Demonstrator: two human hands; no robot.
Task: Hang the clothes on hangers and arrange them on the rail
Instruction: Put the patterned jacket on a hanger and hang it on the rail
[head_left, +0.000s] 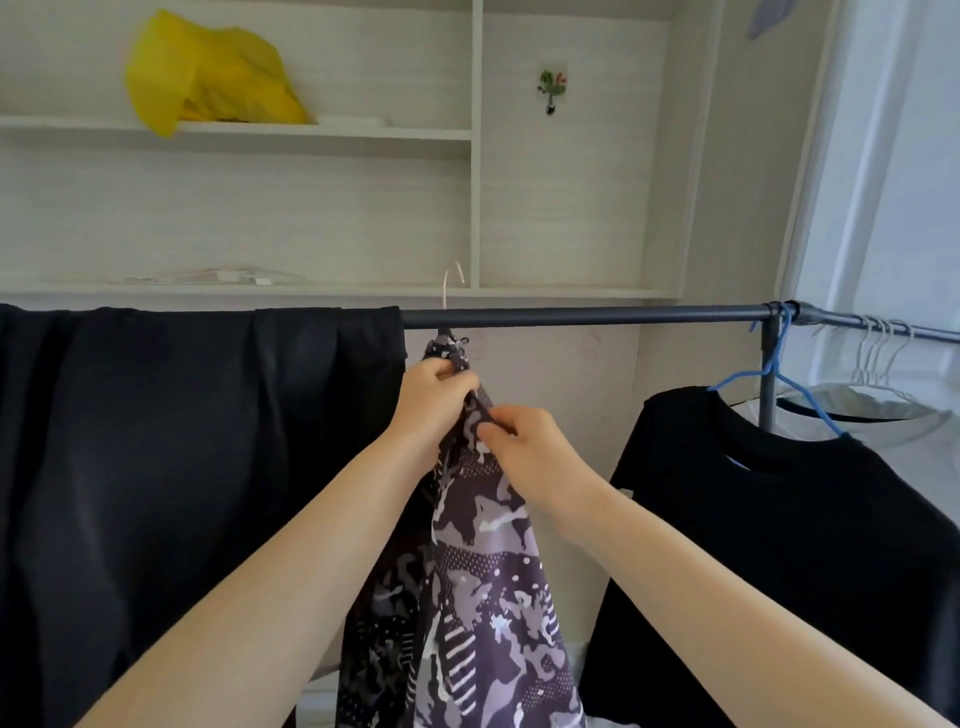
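A purple and black patterned garment (483, 582) hangs from a pale hanger whose hook (451, 283) sits over the dark rail (582, 316). My left hand (434, 397) grips the garment's top just under the rail. My right hand (524, 441) pinches the fabric a little lower, to the right. A black T-shirt (769, 545) hangs on a blue hanger (779, 374) at the rail's right end. Black cloth (182, 467) is draped over the rail's left part.
White shelves (311, 132) on the wall behind hold a yellow plastic bag (208, 73), and a lower shelf holds pale hangers (208, 275). Several white hangers (883, 353) hang on a side rail at far right, above light clothing. The rack's upright post (769, 364) stands at right.
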